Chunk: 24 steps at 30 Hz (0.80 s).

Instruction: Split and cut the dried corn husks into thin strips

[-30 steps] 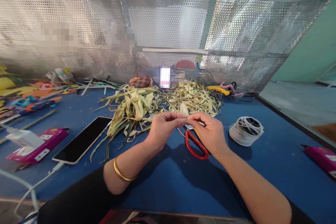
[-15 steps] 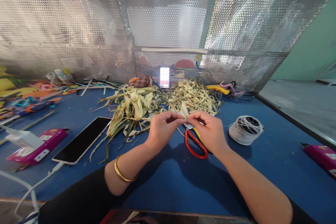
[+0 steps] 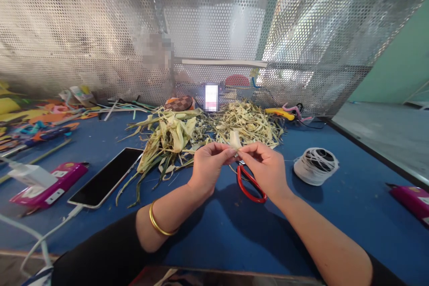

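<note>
Between my fingertips, a short piece of pale husk (image 3: 235, 138) stands up, narrow where I pinch it and wider at its top. My left hand (image 3: 209, 165) grips its lower end between thumb and forefinger. Close against it, my right hand (image 3: 264, 167) pinches the same spot from the other side. Red-handled scissors (image 3: 246, 190) lie on the table below, partly covered by my right hand. A spool of white string (image 3: 315, 166) stands to the right, with a thin thread running toward my right hand.
Dried husks (image 3: 176, 132) lie left of centre, with a heap of husk strips (image 3: 250, 123) behind my hands. A phone (image 3: 107, 178) and a magenta power strip (image 3: 67, 185) are at left. Coloured scraps (image 3: 36, 118) fill the far left. A perforated metal screen (image 3: 214, 31) borders the back.
My hands stay together at the same place, fingers shifting slightly on the husk. The husk piece has turned and now shows a broader face. The view has moved a little.
</note>
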Available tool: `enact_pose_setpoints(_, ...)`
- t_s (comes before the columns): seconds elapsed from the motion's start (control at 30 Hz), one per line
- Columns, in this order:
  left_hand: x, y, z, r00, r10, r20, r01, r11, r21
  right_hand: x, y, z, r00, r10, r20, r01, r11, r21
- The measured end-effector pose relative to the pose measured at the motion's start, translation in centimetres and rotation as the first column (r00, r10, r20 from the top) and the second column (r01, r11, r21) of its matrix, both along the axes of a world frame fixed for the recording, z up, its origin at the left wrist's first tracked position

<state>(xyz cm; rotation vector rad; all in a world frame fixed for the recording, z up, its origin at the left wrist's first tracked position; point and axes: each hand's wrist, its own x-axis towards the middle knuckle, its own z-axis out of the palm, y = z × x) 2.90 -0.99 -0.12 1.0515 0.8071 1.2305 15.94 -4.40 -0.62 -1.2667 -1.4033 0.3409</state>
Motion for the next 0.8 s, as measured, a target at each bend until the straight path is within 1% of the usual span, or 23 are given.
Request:
enact_pose_setpoints(0.13,-0.2,0.2,0.0,0.997,-0.066,0.03,0.068,0.995,-0.079,-0.2,0.0,0.0,0.997,-0.012,-0.072,0.01,0.999,-0.03)
enact_pose_setpoints(0.2,-0.3,0.2,0.0,0.995,-0.099,0.007,0.099,0.992,-0.076,-0.2,0.2,-0.1,0.993,0.009,-0.115,-0.014,0.999,-0.045)
enact_pose_setpoints(0.33,-0.1,0.1,-0.3,0.997,-0.064,-0.032,0.064,0.998,-0.014,-0.2,0.5,-0.3,0.969,0.063,-0.241,-0.08,0.995,-0.06)
enact_pose_setpoints(0.43,0.0,-0.1,-0.4,0.998,-0.038,-0.054,0.037,0.999,-0.015,-0.1,0.7,-0.4,0.92,0.12,-0.372,-0.157,0.985,-0.071)
enact_pose_setpoints(0.5,0.0,-0.1,-0.4,0.996,-0.029,-0.08,0.028,0.999,-0.017,0.0,0.8,-0.4,0.903,0.163,-0.397,-0.208,0.975,-0.073)
enact_pose_setpoints(0.57,-0.1,0.0,-0.3,0.994,-0.036,-0.107,0.034,0.999,-0.021,0.2,0.8,-0.4,0.925,0.197,-0.326,-0.23,0.971,-0.065)
enact_pose_setpoints(0.67,-0.4,0.3,0.0,0.99,-0.073,-0.119,0.068,0.996,-0.049,0.7,0.8,-0.4,0.975,0.197,-0.102,-0.2,0.979,-0.027)
enact_pose_setpoints(0.73,-0.6,0.6,0.1,0.989,-0.108,-0.1,0.1,0.992,-0.081,1.0,0.8,-0.5,0.985,0.173,0.019,-0.173,0.985,0.005)
enact_pose_setpoints(0.8,-0.7,0.7,0.2,0.988,-0.138,-0.07,0.129,0.984,-0.12,1.1,0.7,-0.4,0.983,0.157,0.092,-0.161,0.986,0.034)
